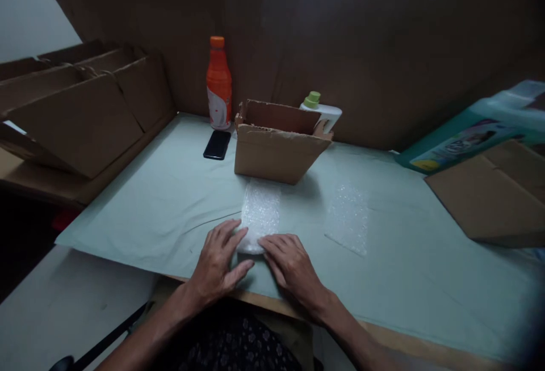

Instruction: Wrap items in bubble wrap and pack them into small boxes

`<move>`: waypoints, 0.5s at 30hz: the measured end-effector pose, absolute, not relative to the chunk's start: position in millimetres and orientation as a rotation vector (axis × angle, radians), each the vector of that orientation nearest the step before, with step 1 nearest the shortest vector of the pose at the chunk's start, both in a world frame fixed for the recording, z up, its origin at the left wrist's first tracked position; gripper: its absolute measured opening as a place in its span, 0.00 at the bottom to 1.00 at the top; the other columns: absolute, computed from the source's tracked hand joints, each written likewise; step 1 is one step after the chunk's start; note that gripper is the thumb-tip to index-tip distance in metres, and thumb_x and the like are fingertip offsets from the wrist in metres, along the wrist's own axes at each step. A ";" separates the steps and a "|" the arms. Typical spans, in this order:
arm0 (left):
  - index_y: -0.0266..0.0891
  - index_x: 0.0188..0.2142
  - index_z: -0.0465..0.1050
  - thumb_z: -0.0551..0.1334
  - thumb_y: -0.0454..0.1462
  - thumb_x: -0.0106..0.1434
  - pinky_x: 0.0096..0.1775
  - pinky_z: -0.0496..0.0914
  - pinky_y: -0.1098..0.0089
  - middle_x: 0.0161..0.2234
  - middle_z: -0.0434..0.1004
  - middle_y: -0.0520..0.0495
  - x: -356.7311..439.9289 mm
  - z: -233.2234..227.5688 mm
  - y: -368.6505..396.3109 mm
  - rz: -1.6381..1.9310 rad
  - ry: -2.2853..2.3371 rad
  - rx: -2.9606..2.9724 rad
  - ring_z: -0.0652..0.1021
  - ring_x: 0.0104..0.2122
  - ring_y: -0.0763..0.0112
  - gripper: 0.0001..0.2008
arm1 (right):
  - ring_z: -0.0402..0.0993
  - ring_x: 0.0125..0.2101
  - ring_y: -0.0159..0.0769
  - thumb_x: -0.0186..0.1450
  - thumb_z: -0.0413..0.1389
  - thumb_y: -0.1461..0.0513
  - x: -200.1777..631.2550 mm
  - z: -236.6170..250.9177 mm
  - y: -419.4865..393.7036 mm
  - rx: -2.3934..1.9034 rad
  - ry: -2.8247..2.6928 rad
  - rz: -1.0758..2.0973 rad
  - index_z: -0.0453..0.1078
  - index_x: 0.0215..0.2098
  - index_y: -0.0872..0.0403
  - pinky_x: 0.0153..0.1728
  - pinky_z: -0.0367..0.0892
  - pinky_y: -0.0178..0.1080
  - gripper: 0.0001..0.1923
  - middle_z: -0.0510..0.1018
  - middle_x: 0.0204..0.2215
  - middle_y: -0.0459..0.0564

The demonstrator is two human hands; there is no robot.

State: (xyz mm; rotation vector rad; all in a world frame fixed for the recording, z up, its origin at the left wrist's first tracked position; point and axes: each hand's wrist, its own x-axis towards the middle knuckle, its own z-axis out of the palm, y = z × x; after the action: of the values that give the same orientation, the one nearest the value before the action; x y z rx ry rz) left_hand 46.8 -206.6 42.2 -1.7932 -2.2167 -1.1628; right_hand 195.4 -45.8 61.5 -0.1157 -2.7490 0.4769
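A strip of clear bubble wrap (261, 209) lies on the pale green cloth in front of me, its near end looking folded or thicker. My left hand (221, 257) touches the left side of that end, fingers spread and the thumb apart. On the right side, my right hand (287, 260) rests its fingertips on the near corner, fingers stretched out close together. Whether anything is wrapped inside the strip I cannot tell. A second flat piece of bubble wrap (348, 218) lies to the right, apart from both hands.
An open cardboard box (276, 152) stands beyond the bubble wrap, with a white bottle (326, 111) behind it. Left of it are a phone (217, 145) and an orange bottle (218, 79). Cardboard boxes (76, 116) stand left; a teal jug (460, 133) and carton (481, 195) are right.
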 end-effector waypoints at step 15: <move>0.38 0.60 0.64 0.62 0.38 0.66 0.52 0.70 0.53 0.53 0.73 0.37 37.1 34.4 -180.7 -1.231 -2.337 -1.725 0.73 0.52 0.55 0.23 | 0.73 0.50 0.50 0.69 0.55 0.63 209.3 61.4 -46.7 -0.233 -2.753 0.313 0.69 0.56 0.55 0.49 0.69 0.53 0.18 0.78 0.52 0.59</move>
State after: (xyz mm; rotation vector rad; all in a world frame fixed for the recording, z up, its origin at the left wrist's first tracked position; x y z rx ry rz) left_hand 37.1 -180.7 34.4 -1.7253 -2.3369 -1.2305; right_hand 209.3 -46.7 61.4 -0.2333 -2.7533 0.3131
